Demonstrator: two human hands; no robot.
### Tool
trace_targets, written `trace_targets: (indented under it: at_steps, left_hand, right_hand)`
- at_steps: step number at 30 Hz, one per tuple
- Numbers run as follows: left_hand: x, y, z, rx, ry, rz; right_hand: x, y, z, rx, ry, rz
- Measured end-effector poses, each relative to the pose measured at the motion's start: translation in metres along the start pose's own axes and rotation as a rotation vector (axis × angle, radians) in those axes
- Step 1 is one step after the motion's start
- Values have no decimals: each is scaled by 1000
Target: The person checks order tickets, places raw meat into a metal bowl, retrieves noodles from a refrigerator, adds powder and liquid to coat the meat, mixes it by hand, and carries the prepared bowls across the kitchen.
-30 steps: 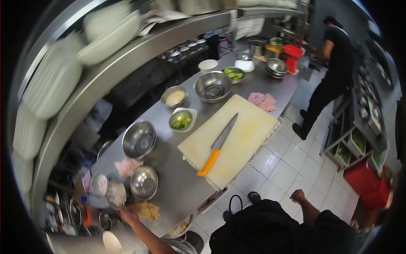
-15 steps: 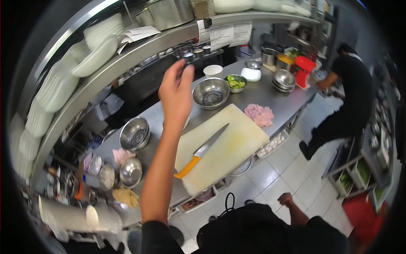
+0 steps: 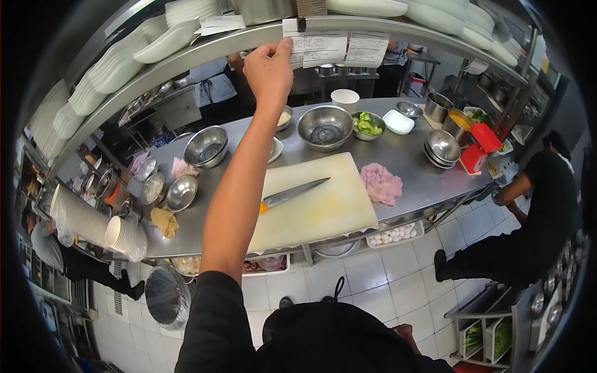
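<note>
My left hand (image 3: 268,69) is raised at the overhead shelf, with thumb and fingers closed on the left edge of a printed order ticket (image 3: 317,48). That ticket hangs under a black clip on the shelf edge. Below my forearm lies a pale cutting board (image 3: 317,211), and on it a knife (image 3: 295,193) whose orange handle is partly hidden by the arm. Raw pink meat (image 3: 380,184) sits at the board's right edge. My right hand (image 3: 407,337) hangs low beside my body, partly hidden; its fingers do not show clearly.
Metal bowls (image 3: 324,127), one with chopped greens (image 3: 368,124), stand behind the board. A red scale (image 3: 482,147) is at the right end. White plates (image 3: 171,42) line the shelf. A co-worker (image 3: 528,211) bends at the right; a bin (image 3: 168,298) stands at lower left.
My left hand has gone from open, with fingers apart, to gripping the ticket's edge. The view has turned and shifted, showing more of the floor and left side. My right hand is now more hidden.
</note>
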State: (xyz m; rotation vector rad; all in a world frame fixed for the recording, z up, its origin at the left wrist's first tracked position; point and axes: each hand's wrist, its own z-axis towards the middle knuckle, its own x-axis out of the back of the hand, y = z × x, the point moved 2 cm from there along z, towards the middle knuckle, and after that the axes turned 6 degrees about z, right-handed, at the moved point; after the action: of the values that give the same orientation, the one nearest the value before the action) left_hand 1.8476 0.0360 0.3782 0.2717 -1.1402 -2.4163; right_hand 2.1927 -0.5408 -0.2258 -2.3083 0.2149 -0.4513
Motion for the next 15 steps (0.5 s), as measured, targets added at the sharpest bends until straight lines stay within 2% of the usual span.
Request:
trace_targets:
  at_steps: [2, 5, 11, 15]
  left_hand:
    - [8, 13, -7, 82, -7, -24]
    - [7, 1, -3, 6, 81, -18]
    - [5, -8, -2, 29, 76, -153]
    - [2, -12, -2, 40, 97, -246]
  right_hand:
    - [3, 14, 5, 221, -92, -118]
    - [8, 6, 17, 444, -172, -223]
    - [4, -14, 11, 259, -118, -134]
    - [6, -16, 1, 5, -6, 59]
